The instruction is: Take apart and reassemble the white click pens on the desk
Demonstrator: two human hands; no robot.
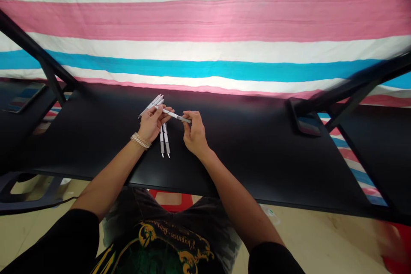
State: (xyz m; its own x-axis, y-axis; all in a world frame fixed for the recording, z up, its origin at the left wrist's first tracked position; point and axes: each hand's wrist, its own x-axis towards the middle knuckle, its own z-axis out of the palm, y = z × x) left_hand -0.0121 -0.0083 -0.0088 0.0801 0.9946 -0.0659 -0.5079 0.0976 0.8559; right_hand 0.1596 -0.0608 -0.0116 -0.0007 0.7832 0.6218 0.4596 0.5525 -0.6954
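Observation:
A white pen with a grey grip (pixel 173 114) is held between my two hands above the black table. My left hand (pixel 152 121), with a beaded bracelet on its wrist, pinches the pen's white end between thumb and fingers. On the grey end, my right hand (pixel 194 132) closes with thumb and fingertips. Two similar pens (pixel 164 142) lie side by side under and in front of my left hand, grey grips toward me. Behind that hand rests a small bunch of white pens (pixel 153 103), partly hidden by it.
The black table (pixel 244 150) runs across the view, with black metal struts (pixel 53 77) at the left and more struts (pixel 356 90) at the right. A striped cloth (pixel 205 21) hangs along the back edge. Below the front edge are a red stool (pixel 183 202) and a dark chair (pixel 32 197).

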